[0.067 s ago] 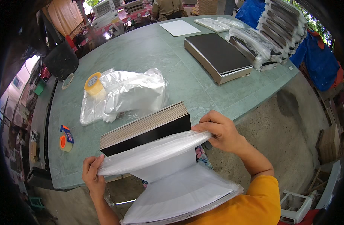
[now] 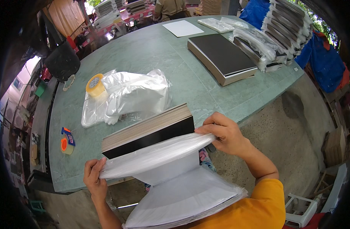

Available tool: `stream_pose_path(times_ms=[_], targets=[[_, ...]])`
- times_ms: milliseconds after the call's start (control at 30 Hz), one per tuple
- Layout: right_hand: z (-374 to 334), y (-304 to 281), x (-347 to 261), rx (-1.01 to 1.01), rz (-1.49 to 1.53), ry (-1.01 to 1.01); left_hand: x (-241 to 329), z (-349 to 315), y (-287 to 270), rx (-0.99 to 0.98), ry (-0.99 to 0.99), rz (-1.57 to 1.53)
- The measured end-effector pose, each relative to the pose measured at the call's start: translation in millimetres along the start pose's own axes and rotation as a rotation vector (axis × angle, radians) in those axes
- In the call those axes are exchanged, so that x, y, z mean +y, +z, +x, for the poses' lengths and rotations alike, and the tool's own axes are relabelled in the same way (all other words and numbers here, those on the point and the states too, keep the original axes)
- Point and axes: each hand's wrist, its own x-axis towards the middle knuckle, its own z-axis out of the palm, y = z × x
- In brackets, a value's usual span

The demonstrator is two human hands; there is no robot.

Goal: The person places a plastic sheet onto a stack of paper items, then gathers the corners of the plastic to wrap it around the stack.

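1. Your left hand is clenched on the left end of a clear plastic bag, pinching its edge near the front rim of the surface.
2. Your right hand grips the right end of the same bag, fingers curled over its edge.
3. The bag is stretched between your two hands, right in front of a stack of boards with a black side, which lies at the near edge of the surface.
4. Below the bag, a pile of more clear bags hangs close to your body.
5. Behind the stack lies a crumpled heap of plastic, with a roll of tape touching its left side.
6. A tape dispenser sits well to the left of the stack.
7. Farther back on the right rests a second stack with a black top, just beside a row of wrapped stacks.
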Motion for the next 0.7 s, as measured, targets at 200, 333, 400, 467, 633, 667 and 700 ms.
stream_pose_path(times_ms=[200,333,400,467,633,667,700], targets=[[0.3,-0.6,0.6,-0.013,-0.003,-0.001,-1.7,0.0,-0.3,-0.006,0.002,-0.014],[0.1,-0.9,0.7,-0.016,-0.005,-0.005,-3.0,-0.6,-0.2,-0.008,0.004,-0.016],[0.8,-2.0,-0.3,-0.020,-0.007,-0.006,-3.4,-0.4,-0.8,-0.012,0.007,-0.013],[0.9,-2.5,-0.6,-0.022,-0.007,-0.007,-3.7,-0.5,-1.3,-0.018,0.007,-0.015],[0.7,-2.1,0.1,-0.023,-0.011,-0.010,-2.8,0.5,-2.3,-0.025,0.004,-0.037],[0.8,-2.0,0.4,-0.024,-0.008,-0.011,-2.8,0.4,-2.5,-0.027,0.002,-0.038],[0.8,-1.9,0.9,-0.026,-0.005,-0.013,-2.9,0.3,-2.7,-0.026,0.005,-0.038]])
